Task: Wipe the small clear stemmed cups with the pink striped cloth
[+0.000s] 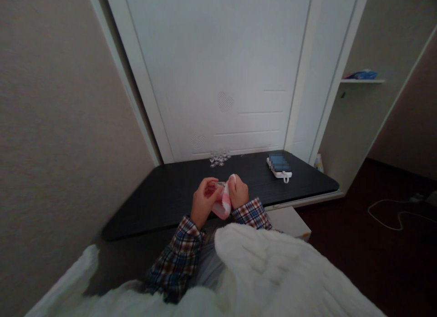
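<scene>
Both hands are together above the front part of the black table. My right hand (240, 192) is closed on a pink and white cloth (223, 210), which hangs down between the hands. In the curled fingers of my left hand (204, 199) is a small clear piece (219, 184), with the cloth up against it. Its exact shape is partly hidden by the fingers and cloth. Beyond the hands, several small clear pieces (218, 158) stand in a cluster at the back of the table; they look like transparent suction cups.
The black tabletop (164, 189) reaches back to a white panel door (218, 71). A phone (280, 162) lies on a white case or power bank (282, 174) at the right. Below is a white box (288, 221). A white cable (385, 223) trails over the floor. White fluffy fabric (273, 267) covers the foreground.
</scene>
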Demonstrator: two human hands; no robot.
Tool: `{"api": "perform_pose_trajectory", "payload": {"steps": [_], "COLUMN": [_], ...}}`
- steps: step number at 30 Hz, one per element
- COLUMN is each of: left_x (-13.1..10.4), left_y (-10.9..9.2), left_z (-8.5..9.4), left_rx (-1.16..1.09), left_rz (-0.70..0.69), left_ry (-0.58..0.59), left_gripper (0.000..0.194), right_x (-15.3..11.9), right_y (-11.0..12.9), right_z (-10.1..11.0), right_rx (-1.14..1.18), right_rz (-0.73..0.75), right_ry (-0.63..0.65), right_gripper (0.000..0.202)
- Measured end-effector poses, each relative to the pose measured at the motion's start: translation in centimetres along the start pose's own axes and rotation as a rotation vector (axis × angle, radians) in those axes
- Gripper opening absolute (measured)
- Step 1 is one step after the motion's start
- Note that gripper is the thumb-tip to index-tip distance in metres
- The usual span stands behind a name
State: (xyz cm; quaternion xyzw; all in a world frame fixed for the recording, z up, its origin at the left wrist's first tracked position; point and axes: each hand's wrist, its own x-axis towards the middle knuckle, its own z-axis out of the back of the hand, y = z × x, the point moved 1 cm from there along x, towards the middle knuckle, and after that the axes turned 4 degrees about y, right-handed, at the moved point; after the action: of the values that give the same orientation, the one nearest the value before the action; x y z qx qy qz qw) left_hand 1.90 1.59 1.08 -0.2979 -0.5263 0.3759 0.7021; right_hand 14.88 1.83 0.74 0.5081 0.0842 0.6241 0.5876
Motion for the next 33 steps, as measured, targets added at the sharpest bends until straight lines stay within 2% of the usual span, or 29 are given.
{"api": "perform_pose_trajectory", "payload": {"steps": [3,6,11,15,19,22,24,33], "left_x": [0.1,0.0,-0.5,-0.6,-0.5,-0.4,-0.4,-0.4], "left_y": [0.0,0.0,-0.5,-0.8,-0.6,-0.4,-0.2,0.2], "left_z": [-0.2,-0.2,0.2,0.3,0.1,-0.2,-0.3,0.0], "left_rx": [0.017,0.003,-0.010,0.030,-0.088,-0.085,-0.044,-0.048], "left_rz": [-0.033,-0.038,-0.007,0.001,0.019,-0.015,-0.022,0.004], "left_ry": [0.037,0.028,0.061,0.059,0.095,0.126,0.133,0.065], "left_gripper": [0.038,0.032,0.016,0.022,0.017,0.032,0.033,0.026], "right_x": [0.1,0.1,-0.4,-0.7,-0.5,-0.3,-0.2,-0.3], "right_y": [-0.2,-0.2,0.5,0.7,0.3,0.0,-0.2,0.2], "right_z": [0.1,0.2,0.4,0.3,0.1,0.0,-0.1,0.0], "right_rx": [0.035,0.042,-0.031,-0.050,-0.043,-0.027,-0.006,-0.023], "right_rz": [-0.033,-0.013,0.107,0.135,0.099,0.064,0.058,0.103], "right_ry": [-0.037,-0.025,-0.014,-0.002,-0.010,-0.004,0.004,0.047], "right_gripper": [0.033,0.033,0.030,0.029,0.030,0.032,0.033,0.032]}}
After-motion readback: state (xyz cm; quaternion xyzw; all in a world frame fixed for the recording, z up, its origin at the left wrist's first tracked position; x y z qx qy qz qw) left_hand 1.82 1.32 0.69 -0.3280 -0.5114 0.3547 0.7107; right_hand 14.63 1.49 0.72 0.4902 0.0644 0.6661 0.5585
